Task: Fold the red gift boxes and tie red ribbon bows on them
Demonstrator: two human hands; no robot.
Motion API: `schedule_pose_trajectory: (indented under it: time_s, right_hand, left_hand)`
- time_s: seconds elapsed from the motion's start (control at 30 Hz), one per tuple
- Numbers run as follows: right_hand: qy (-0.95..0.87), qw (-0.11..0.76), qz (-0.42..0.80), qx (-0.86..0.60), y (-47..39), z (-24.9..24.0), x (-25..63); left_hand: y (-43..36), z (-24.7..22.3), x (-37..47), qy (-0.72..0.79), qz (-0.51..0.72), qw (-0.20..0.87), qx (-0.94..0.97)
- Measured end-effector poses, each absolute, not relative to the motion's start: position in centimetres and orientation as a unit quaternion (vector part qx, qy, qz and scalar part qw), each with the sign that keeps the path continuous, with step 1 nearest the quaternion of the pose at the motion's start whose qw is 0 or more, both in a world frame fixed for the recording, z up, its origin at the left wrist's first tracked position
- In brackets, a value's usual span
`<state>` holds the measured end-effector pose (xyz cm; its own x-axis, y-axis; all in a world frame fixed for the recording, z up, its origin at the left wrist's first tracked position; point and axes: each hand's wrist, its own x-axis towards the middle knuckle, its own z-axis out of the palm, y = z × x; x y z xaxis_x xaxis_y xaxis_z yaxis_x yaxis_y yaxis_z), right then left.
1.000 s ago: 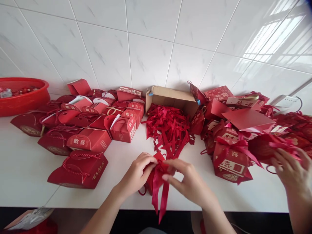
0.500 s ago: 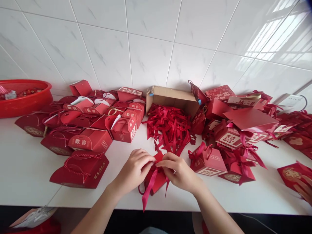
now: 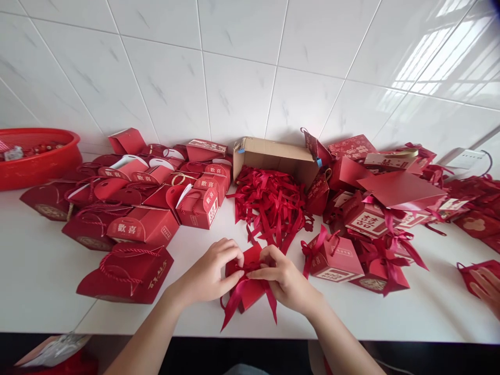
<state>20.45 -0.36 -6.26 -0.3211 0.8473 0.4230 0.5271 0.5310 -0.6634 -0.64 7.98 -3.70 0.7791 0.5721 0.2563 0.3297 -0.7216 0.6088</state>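
Note:
A small red gift box [image 3: 252, 295] lies on the white table in front of me, between my hands. Across its top runs a red ribbon [image 3: 233, 301], its two tails hanging down toward me. My left hand [image 3: 214, 271] pinches the ribbon at the box's left side, fingers curled. From the right, my right hand [image 3: 285, 276] closes thumb and fingers on the ribbon near the middle. The fingers partly hide where the ribbon crosses. Just beyond the box is a heap of loose red ribbons [image 3: 271, 203] spilling from a cardboard box [image 3: 279, 147].
Rows of red gift boxes [image 3: 142, 226] with rope handles stand at left, beside a red plastic basin [image 3: 42, 169]. At right are piled boxes with ribbon bows [image 3: 336, 255]. Another person's hand [image 3: 486, 289] touches a red box at the far right. A tiled wall backs the table.
The ribbon's tails have spread apart, the right one now showing more. My fingers have shifted closer together over the box. At far right, the other person's hand and box have moved or turned.

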Motion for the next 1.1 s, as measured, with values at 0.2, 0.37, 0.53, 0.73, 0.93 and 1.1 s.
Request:
schedule_pose_trajectory:
  time_s: [0.2, 0.37, 0.53, 0.73, 0.93, 1.1]
  right_hand:
    - [-0.783, 0.403, 0.202, -0.429, -0.5, -6.2, 20.3]
    - [-0.773, 0.412, 0.218, -0.430, -0.5, -6.4, 20.0]
    - [-0.772, 0.414, 0.226, -0.426, -0.6, -6.7, 20.0]
    - [-0.772, 0.435, 0.205, -0.415, -0.6, -6.8, 19.9]
    - [-0.759, 0.460, 0.186, -0.422, -0.6, -6.8, 19.6]
    - [-0.640, 0.567, 0.225, -0.466, -0.8, -7.9, 19.1]
  left_hand:
    - [8.1, -3.5, -0.3, 0.232, 0.201, 0.278, 0.910]
    - [8.4, -3.5, 0.0, 0.246, 0.214, 0.278, 0.904]
    - [9.3, -3.7, -0.5, 0.235, 0.209, 0.289, 0.904]
    - [9.2, -4.2, -0.1, 0.235, 0.224, 0.307, 0.895]
    - [6.8, -5.0, 2.3, 0.279, 0.297, 0.363, 0.838]
    - [6.6, -5.5, 2.6, 0.277, 0.313, 0.428, 0.801]
